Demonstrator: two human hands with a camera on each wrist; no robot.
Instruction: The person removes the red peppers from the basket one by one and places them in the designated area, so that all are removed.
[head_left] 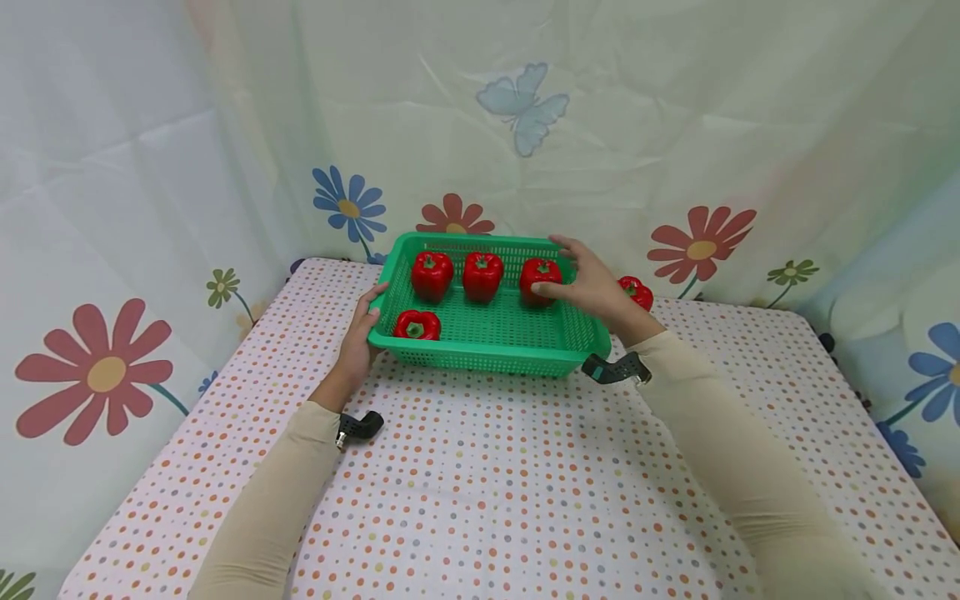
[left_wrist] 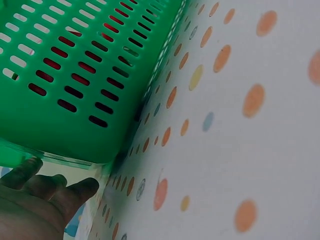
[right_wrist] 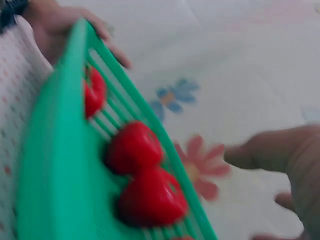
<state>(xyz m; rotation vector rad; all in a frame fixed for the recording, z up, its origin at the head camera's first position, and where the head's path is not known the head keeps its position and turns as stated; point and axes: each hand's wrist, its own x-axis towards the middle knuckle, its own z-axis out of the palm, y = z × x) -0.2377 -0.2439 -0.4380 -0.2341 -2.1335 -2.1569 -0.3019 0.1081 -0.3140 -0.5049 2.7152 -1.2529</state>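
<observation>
A green plastic basket [head_left: 487,354] stands on the table with several red bell peppers in it. Three line its back side: a left one [head_left: 431,277], a middle one [head_left: 482,277] and a right one [head_left: 539,282]. Another bell pepper [head_left: 417,326] lies in the front left corner. My left hand [head_left: 358,337] touches the basket's left end from outside, its fingers loosely extended at the rim in the left wrist view. My right hand [head_left: 588,283] is over the basket's right end, thumb and fingers spread about the right pepper. The right wrist view shows nothing between them.
One more red bell pepper [head_left: 636,292] is outside the basket, partly hidden behind my right wrist. A dotted cloth [head_left: 480,492] covers the table. Flower-print curtains [head_left: 637,108] hang behind it and at both sides.
</observation>
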